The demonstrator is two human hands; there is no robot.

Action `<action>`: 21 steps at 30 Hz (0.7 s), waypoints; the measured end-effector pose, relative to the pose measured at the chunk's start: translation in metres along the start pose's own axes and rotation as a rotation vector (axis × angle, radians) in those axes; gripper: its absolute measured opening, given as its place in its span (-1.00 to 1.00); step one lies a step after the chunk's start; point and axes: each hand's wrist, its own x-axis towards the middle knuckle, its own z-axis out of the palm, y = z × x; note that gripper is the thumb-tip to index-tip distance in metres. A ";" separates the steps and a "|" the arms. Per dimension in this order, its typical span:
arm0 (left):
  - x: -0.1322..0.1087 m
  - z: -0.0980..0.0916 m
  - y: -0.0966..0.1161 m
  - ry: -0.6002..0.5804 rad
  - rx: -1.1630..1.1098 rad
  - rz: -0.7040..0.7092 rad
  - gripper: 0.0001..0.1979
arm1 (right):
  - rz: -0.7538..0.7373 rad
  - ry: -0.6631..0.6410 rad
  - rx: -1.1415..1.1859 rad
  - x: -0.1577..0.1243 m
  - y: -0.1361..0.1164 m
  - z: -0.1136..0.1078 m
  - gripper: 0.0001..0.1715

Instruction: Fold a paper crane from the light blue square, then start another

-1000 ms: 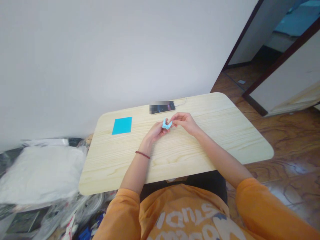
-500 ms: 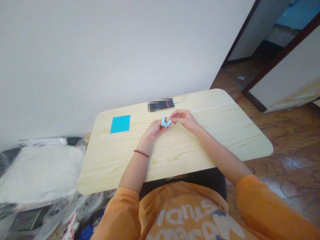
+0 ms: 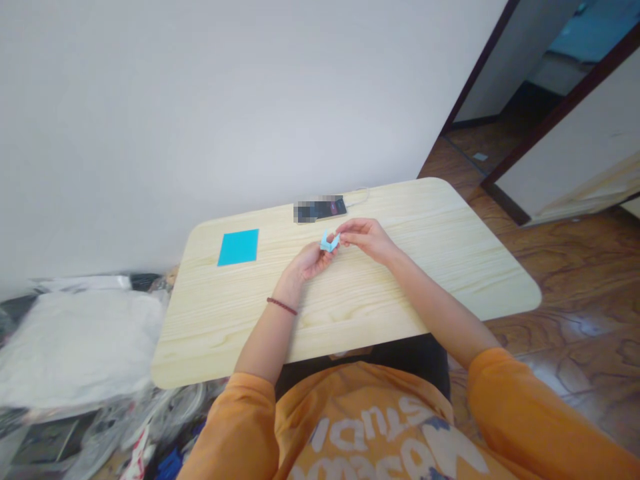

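A small folded piece of light blue paper (image 3: 328,243) is held above the middle of the table, its two ends standing up in a V. My left hand (image 3: 314,259) grips it from below and the left, fingers closed around its base. At its right end, the thumb and fingertips of my right hand (image 3: 364,239) pinch the raised tip. A flat square of blue paper (image 3: 239,247) lies on the table to the left of my hands. Just beyond my hands rests a phone (image 3: 321,209), its screen partly blurred out.
The pale wood table (image 3: 380,300) has rounded corners and stands against a white wall (image 3: 240,107). A thin cable (image 3: 361,200) runs from the phone. Left of the table sit a white bundle (image 3: 80,347) and plastic bags (image 3: 135,420). A doorway opens at the right.
The right fingertips have shifted slightly on the paper's right end, and the V of the folded paper looks a little altered. The whole view has shifted slightly.
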 end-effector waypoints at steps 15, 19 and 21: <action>0.004 -0.011 0.000 -0.125 0.305 0.083 -0.55 | 0.000 0.034 -0.046 -0.001 -0.002 -0.001 -0.79; 0.003 -0.016 0.007 -0.060 0.442 0.317 -0.50 | -0.012 0.048 -0.088 -0.001 -0.004 -0.001 -0.83; 0.001 -0.017 0.008 -0.050 0.509 0.387 -0.61 | -0.008 0.048 -0.108 -0.001 -0.005 0.000 -0.83</action>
